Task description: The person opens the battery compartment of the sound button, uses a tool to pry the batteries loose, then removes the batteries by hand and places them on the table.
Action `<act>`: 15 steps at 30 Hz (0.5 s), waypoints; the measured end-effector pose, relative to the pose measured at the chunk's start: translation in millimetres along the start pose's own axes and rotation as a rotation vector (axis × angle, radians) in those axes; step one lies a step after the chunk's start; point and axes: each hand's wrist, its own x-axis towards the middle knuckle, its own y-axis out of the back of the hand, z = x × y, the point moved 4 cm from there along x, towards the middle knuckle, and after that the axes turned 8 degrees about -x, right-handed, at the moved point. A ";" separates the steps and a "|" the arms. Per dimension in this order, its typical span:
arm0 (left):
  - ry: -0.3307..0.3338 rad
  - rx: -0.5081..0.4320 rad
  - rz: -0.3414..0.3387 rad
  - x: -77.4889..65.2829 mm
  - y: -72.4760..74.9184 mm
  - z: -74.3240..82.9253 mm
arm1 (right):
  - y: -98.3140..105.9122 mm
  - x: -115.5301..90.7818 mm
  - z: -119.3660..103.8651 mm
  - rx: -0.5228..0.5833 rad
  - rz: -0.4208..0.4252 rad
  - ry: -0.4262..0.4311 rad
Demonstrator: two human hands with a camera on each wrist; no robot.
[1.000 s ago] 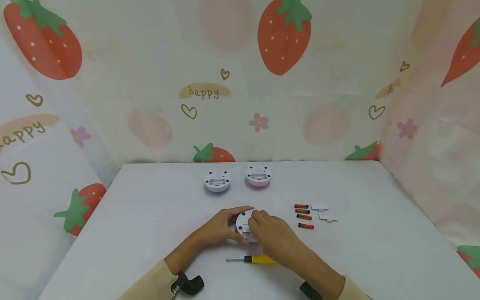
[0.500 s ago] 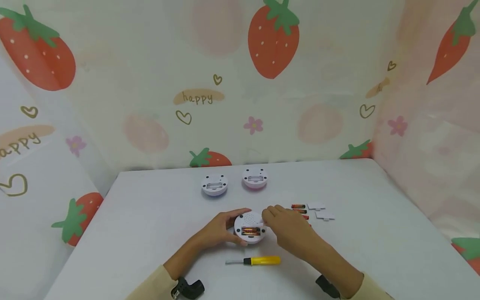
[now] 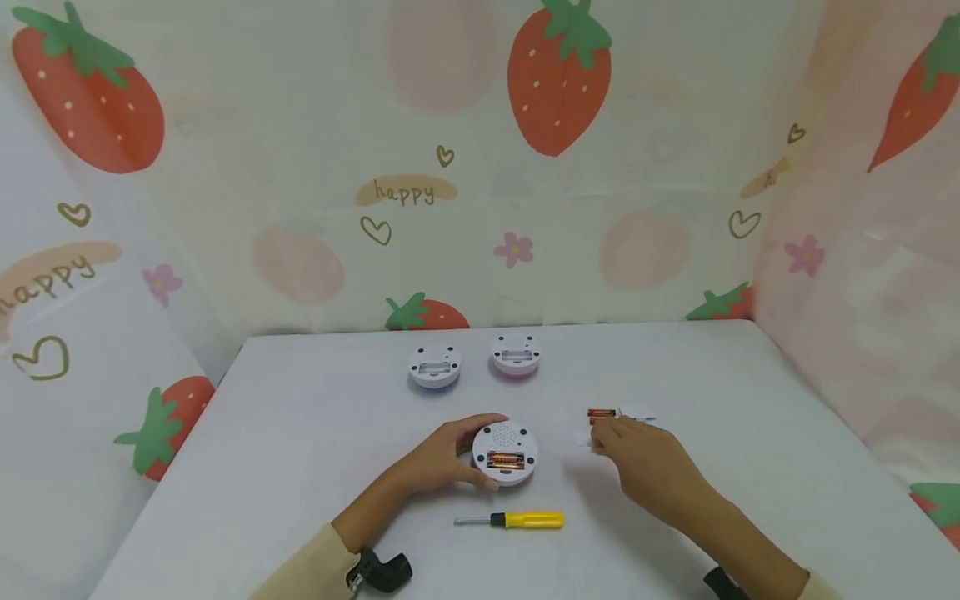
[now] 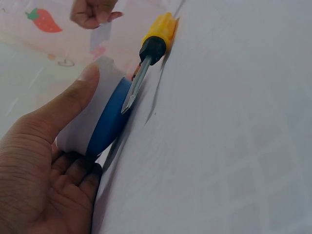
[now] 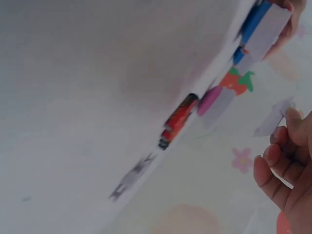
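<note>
My left hand (image 3: 442, 454) grips a round white device (image 3: 506, 433), its underside facing up with batteries (image 3: 506, 460) in the uncovered slot. The left wrist view shows the device's blue lower part (image 4: 111, 119), with the thumb on the white rim. My right hand (image 3: 648, 458) is off to the right, pinching a thin white battery cover (image 5: 274, 118) between thumb and finger above the table. Beneath or behind that hand lie loose red-and-black batteries (image 3: 602, 412), partly hidden. A screwdriver (image 3: 517, 521) with a yellow handle lies in front of the device.
Two similar round devices, one bluish (image 3: 435, 368) and one pinkish (image 3: 516, 357), sit at the back of the white table (image 3: 337, 400) with bare battery slots. Flat white covers (image 5: 131, 178) lie near the loose batteries. A strawberry-printed sheet (image 3: 558, 83) rises behind.
My right hand has lifted the battery cover off the device and carried it right, toward the loose batteries. The batteries inside the device have come into view. My left hand keeps its grip.
</note>
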 end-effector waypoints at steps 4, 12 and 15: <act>-0.005 0.002 0.000 1.3 1.7 1.7 | -3.5 -12.9 10.1 -0.002 -0.035 -0.025; 0.016 -0.004 -0.004 1.3 0.5 -2.1 | -1.9 -38.0 34.8 0.008 -0.047 -0.048; 0.016 -0.008 0.001 0.5 -0.2 -3.0 | -2.2 -44.4 41.7 -0.001 -0.097 -0.058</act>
